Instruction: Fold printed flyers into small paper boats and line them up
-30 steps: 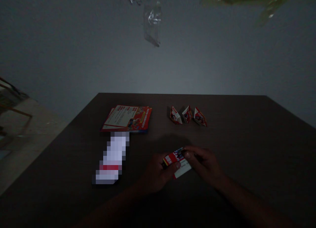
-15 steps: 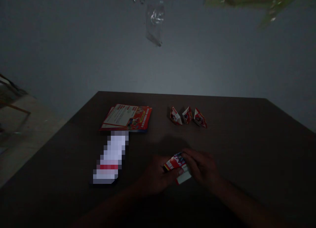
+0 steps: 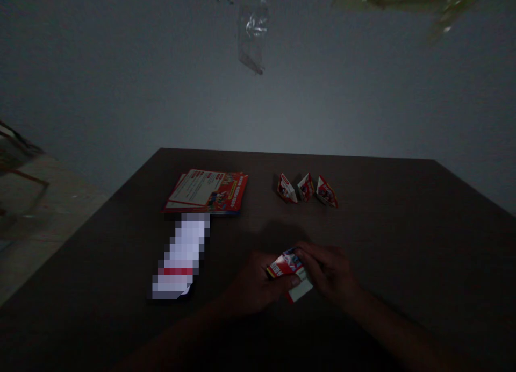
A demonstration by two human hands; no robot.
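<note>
Printed paper (image 3: 284,265), partly folded, is over the near middle of the dark table (image 3: 387,216) — left hand (image 3: 258,286) and right hand (image 3: 332,267) gripping it, fingers closed. Farther left: a sheet stack (image 3: 195,190), a pixelated bright object (image 3: 185,248); beyond the hands, three folded pieces (image 3: 306,189).

Dark table (image 3: 387,210). Red-and-white printed sheets (image 3: 205,192) stacked near far left corner. Pale oblong (image 3: 182,254), detail blurred, left side, nearer than the stack. Three folded printed papers (image 3: 305,188) in a row, toward far edge, right of stack.
</note>
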